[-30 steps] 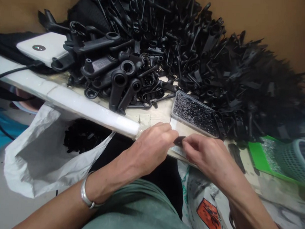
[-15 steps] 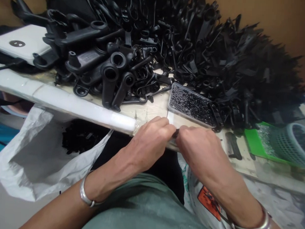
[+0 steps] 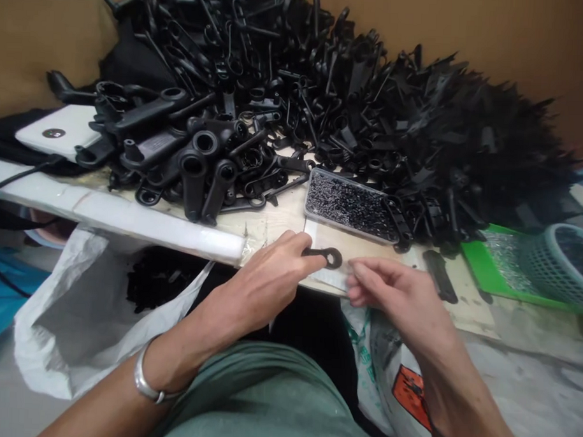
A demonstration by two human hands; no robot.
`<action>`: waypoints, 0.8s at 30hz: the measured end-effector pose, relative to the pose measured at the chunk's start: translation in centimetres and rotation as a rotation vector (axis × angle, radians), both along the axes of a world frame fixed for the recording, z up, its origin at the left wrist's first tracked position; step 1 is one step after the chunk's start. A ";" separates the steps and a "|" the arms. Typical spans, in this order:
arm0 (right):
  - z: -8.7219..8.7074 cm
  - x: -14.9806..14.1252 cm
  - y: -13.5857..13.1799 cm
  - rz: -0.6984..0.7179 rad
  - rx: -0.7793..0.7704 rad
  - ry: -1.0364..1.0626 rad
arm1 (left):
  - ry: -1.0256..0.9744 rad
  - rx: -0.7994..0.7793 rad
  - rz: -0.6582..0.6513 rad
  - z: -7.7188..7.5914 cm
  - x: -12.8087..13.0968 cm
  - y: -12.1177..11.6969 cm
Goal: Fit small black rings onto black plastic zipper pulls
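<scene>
My left hand (image 3: 270, 278) pinches a small flat black plastic part with a ring end (image 3: 327, 256) at the near edge of the table (image 3: 272, 224). My right hand (image 3: 394, 292) hovers just right of that part, fingers loosely curled and blurred, with nothing visible in them. Right behind both hands sits a clear shallow tray of tiny black pieces (image 3: 350, 205). A huge heap of black plastic parts (image 3: 353, 106) fills the table behind it.
A white plastic bag (image 3: 97, 314) holding black parts hangs open below the table at the left. A white device (image 3: 60, 131) with a cable lies far left. A green tray (image 3: 497, 270) and a teal basket (image 3: 560, 263) stand at the right. A printed sack (image 3: 400, 381) sits below my right hand.
My hands were pressed together on the small part; now the right hand has drawn away and the left holds the part alone. The view has shifted slightly.
</scene>
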State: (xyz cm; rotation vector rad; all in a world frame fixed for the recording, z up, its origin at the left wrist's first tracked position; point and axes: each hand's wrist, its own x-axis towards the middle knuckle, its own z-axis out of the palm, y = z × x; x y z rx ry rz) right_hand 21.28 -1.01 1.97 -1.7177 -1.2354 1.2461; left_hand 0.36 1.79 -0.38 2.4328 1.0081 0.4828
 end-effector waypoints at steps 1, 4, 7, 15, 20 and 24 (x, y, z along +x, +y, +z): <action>-0.4 0.0 -0.4 -0.036 -0.025 0.087 | -0.015 -0.005 0.006 0.0 0.1 -0.1; -1.3 -0.2 -1.0 -0.120 -0.037 0.342 | -0.089 -0.022 0.032 -0.1 0.7 -0.5; -1.8 -0.4 -0.9 -0.140 -0.012 0.540 | -0.130 -0.032 0.048 -0.2 1.2 -0.9; -2.3 0.0 -0.5 -0.156 -0.021 0.683 | 0.000 0.017 0.035 -0.1 1.6 -1.5; -2.2 -0.2 -0.4 -0.175 -0.017 0.682 | 0.029 0.065 0.029 -0.3 1.6 -1.8; -2.1 -0.6 -0.2 -0.164 -0.024 0.700 | -0.029 0.146 0.060 -1.8 1.3 -1.7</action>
